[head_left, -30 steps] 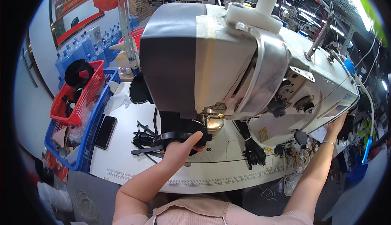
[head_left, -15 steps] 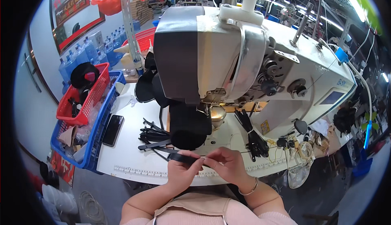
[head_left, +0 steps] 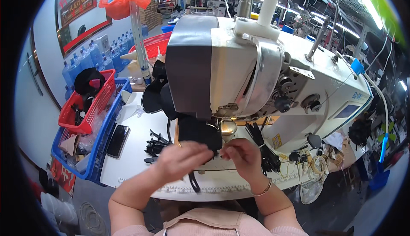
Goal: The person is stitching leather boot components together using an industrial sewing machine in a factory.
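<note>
My left hand (head_left: 184,158) lies flat, its fingers stretched toward the right across the near end of a black fabric piece (head_left: 197,133) under the sewing machine head (head_left: 190,65). Out from beneath that hand a black strap (head_left: 194,182) hangs toward the table's front edge. My right hand (head_left: 244,155) is closed in a pinch at the fabric's right corner; what sits between its fingertips is too small to make out. Left of the fabric lies a bunch of black straps (head_left: 156,145), partly covered by my left hand. Another black bundle (head_left: 268,158), tied together, rests beyond my right hand.
A phone (head_left: 118,141) lies on the white table (head_left: 136,161) beside a blue basket (head_left: 96,167) with a red basket (head_left: 81,127) on top. At the right are a tape roll (head_left: 318,165) and small clutter. A ruler strip (head_left: 200,189) runs along the front edge.
Both hands have moved up toward the machine and apart. The black strap between my hands now hangs below my left hand, whose fingers have straightened out.
</note>
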{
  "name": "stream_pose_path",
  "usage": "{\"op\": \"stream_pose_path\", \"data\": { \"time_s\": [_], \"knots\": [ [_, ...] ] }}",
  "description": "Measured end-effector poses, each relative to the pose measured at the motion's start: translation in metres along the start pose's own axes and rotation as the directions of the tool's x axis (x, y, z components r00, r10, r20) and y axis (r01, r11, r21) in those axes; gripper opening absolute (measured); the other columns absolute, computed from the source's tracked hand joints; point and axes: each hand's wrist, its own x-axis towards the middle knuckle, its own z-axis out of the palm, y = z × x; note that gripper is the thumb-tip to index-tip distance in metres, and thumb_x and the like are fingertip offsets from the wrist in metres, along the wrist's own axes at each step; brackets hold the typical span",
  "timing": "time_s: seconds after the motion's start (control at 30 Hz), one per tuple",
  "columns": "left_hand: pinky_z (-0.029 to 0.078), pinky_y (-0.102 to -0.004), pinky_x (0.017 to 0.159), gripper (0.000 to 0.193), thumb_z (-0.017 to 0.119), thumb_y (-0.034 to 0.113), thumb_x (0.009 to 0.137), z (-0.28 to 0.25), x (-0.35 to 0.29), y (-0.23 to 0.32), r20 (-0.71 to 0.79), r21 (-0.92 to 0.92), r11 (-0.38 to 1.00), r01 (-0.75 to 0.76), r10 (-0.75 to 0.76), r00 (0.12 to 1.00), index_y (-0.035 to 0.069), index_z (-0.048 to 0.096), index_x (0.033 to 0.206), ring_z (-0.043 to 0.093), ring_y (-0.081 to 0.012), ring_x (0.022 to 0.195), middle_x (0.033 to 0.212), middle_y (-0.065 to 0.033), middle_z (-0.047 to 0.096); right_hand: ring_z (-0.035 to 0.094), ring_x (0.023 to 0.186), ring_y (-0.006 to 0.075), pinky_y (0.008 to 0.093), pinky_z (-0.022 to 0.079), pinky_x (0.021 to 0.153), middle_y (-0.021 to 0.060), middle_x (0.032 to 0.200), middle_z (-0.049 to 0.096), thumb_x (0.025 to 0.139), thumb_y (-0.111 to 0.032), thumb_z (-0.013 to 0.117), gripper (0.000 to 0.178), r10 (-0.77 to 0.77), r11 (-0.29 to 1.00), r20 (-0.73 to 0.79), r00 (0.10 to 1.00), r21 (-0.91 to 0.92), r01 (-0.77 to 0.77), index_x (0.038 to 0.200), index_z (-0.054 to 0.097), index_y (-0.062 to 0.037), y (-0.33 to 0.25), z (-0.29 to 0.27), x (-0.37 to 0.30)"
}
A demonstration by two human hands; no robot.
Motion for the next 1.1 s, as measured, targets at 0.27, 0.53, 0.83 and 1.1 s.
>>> {"op": "stream_pose_path", "data": {
  "time_s": [0.27,0.53,0.83,1.1],
  "knots": [
    [0.051,-0.0297,0.066,0.016,0.068,0.005,0.067,0.022,0.016,-0.044,-0.034,0.186,0.981,-0.061,0.068,0.997,0.004,0.067,0.083,0.061,-0.0192,0.077,0.087,-0.0056,0.060,0.058,0.088,0.0207,0.0314,0.047,0.072,0.0039,0.098,0.059,0.070,-0.004,0.067,0.025,-0.598,0.218,0.415,0.686,-0.739,0.637,0.094,0.064,-0.0048,0.029,-0.009,0.021],
    [0.051,-0.0320,0.063,0.021,0.068,0.004,0.066,-0.003,0.012,-0.070,0.314,0.109,0.984,-0.139,0.098,0.944,0.004,0.063,0.087,0.061,-0.0215,0.072,0.084,-0.0066,0.060,0.058,0.091,0.0191,0.0319,0.047,0.075,0.0030,0.098,0.060,0.071,-0.006,0.066,0.021,-0.632,0.207,0.393,0.668,-0.745,0.634,0.092,0.064,-0.0055,0.035,-0.011,0.021],
    [0.051,-0.0329,0.062,0.020,0.067,0.006,0.068,0.014,0.017,-0.068,0.204,-0.013,0.987,-0.159,0.158,0.966,0.010,0.068,0.088,0.061,-0.0201,0.078,0.088,-0.0042,0.060,0.058,0.092,0.0198,0.0323,0.046,0.077,0.0031,0.098,0.060,0.071,-0.005,0.066,0.021,-0.623,0.218,0.371,0.689,-0.763,0.608,0.092,0.064,-0.0053,0.034,-0.006,0.017],
    [0.049,-0.0287,0.072,0.032,0.058,0.012,0.069,0.026,0.008,-0.059,0.266,0.096,0.995,-0.036,0.009,0.964,0.012,0.067,0.100,0.060,-0.0188,0.083,0.097,-0.0011,0.061,0.057,0.095,0.0219,0.0366,0.049,0.081,0.0047,0.099,0.059,0.071,-0.005,0.067,0.020,-0.641,0.240,0.352,0.682,-0.752,0.614,0.091,0.064,-0.0034,0.036,-0.006,0.016]
  ]
}}
